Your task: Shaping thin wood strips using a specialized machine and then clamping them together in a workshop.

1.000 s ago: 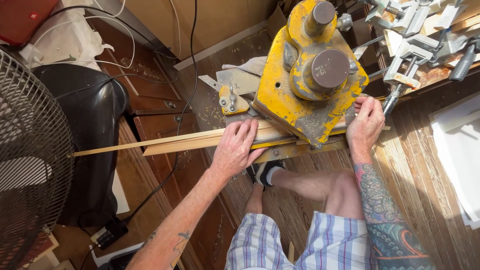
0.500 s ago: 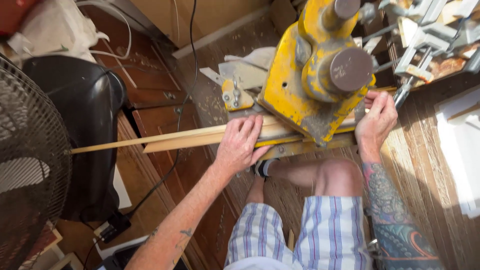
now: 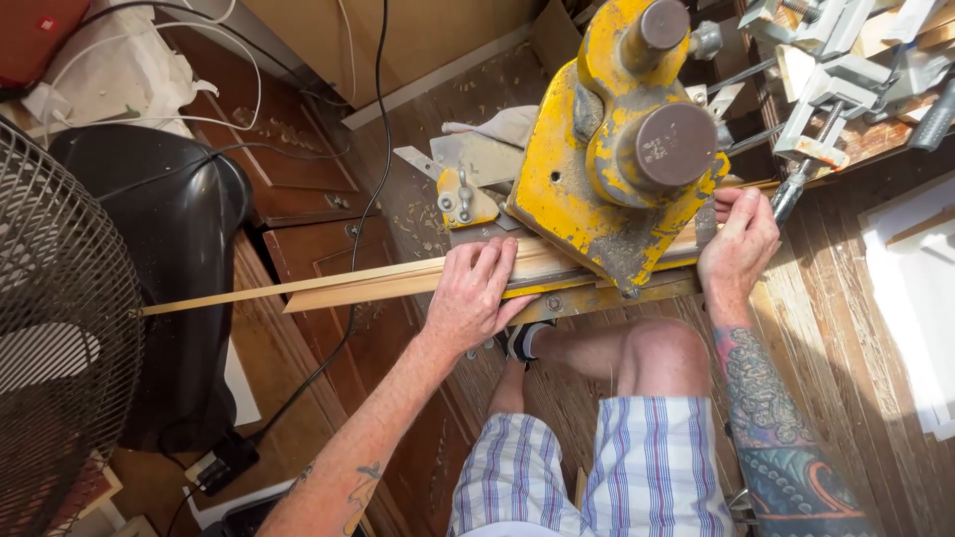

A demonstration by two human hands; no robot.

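A: How much room is there around the work?

B: Little. The yellow machine [image 3: 617, 149] sits on its metal base, its heavy head hanging over the middle of the wooden strip [image 3: 388, 283]. To the left the strip runs out over the floor, its thin end close to the wire fan guard [image 3: 60, 328].

A: What crowds it?

B: A black rounded housing [image 3: 169, 259] sits under the strip's long end, a black cable [image 3: 368, 199] crosses beneath it, and clamps [image 3: 826, 99] lie just beside the right hand [image 3: 738, 249]. A bare knee is just below the base.

A: The hands?

B: The left hand [image 3: 473, 298] lies flat, fingers spread, pressing the strip down, its grip open. The right hand's grip curls loosely on the strip's right end behind the machine.

A: The strip itself?

B: Pale, long, narrow, tapering leftward.
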